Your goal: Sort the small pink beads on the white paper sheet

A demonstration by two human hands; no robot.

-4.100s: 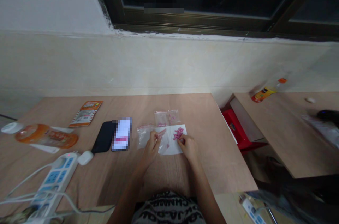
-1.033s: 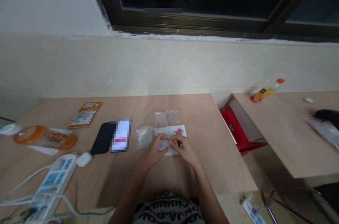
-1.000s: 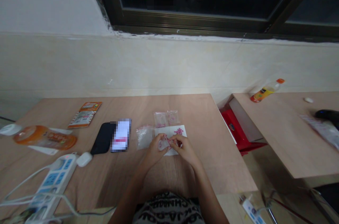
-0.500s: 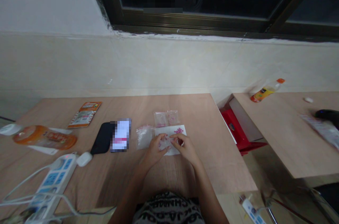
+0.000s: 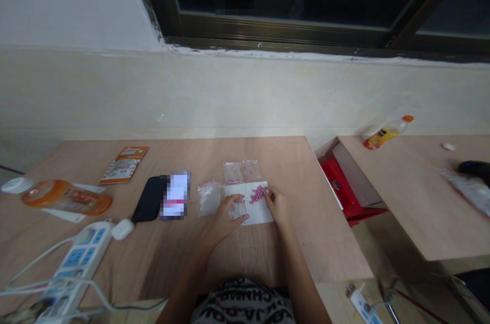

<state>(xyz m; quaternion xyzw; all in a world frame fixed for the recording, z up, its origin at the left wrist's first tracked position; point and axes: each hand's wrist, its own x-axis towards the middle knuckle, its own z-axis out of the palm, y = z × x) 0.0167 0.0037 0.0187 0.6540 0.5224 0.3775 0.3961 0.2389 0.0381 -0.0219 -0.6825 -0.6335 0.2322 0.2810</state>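
On a sheet of white paper lies a loose cluster of small pink beads. My left hand rests over the paper's left part, thumb and fingers curved around a small clear plastic bag. My right hand is at the right edge of the beads, its thumb and fingertips pressed together; whatever is between them is too small to make out. Behind the paper lie two small zip bags with a little pink in them. A larger clear bag sits left of the paper.
To the left are a lit phone, a dark phone, an orange pouch, an orange drink bottle and a power strip with white cables. Right of a gap with a red stool, another table holds a bottle.
My right hand has moved right, away from the left hand and the small bag, to the edge of the beads. More pink beads now show on the paper.
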